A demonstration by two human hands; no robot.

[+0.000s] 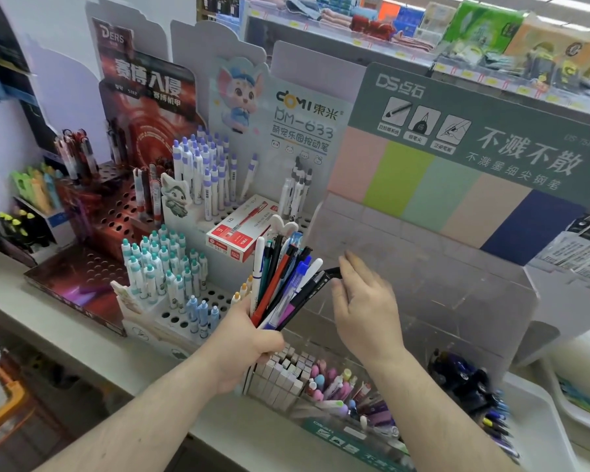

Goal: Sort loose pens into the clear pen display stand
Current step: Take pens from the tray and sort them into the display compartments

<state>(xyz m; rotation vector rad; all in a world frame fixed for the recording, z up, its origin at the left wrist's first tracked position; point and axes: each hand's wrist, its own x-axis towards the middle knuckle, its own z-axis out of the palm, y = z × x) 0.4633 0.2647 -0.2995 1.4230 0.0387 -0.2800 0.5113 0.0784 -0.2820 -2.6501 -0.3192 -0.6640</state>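
My left hand [249,338] grips a fanned bunch of loose pens [283,281], tips upward, in black, red, blue, white and purple. My right hand [363,308] hovers just right of the bunch; its thumb and fingers pinch the top end of a black pen [327,274] that still lies in the bunch. Behind both hands stands the clear pen display stand [433,267], a stepped acrylic rack with a green and pastel backboard. Its compartments look empty where I can see them.
A white holed stand [198,301] with teal and purple capped pens sits left, with a red pen box [239,233] on it. A dark red holed stand [113,212] is further left. Erasers and small items fill a clear tray [321,386] below my hands.
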